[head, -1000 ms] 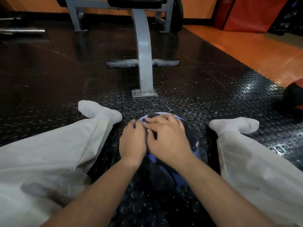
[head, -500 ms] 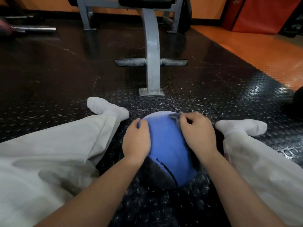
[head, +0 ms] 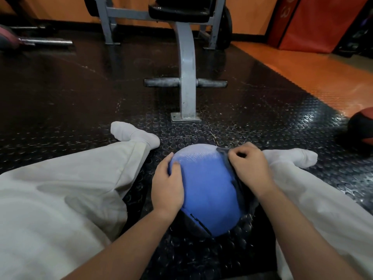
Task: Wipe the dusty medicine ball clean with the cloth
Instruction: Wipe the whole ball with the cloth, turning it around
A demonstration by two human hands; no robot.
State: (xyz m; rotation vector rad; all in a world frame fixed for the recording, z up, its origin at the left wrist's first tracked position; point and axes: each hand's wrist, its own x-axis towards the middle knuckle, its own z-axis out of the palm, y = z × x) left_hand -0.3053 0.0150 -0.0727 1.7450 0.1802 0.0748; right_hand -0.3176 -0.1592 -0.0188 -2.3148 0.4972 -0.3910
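Medicine ball, pale top facing away; cloth touching.

Floor: black studded rubber floor beneath the left hand and right hand.
Frame: grey metal bench frame straight ahead, beyond both hands.
Ball: red-and-black ball on the floor, well right of the right hand.
Barbell: steel bar far ahead, left of the left hand.
Socks: white socks, one outside each hand.

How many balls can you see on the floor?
2. The blue medicine ball is in the middle, nearest the camera. A red-and-black ball lies at the right edge, partly cut off. Others may be hidden.
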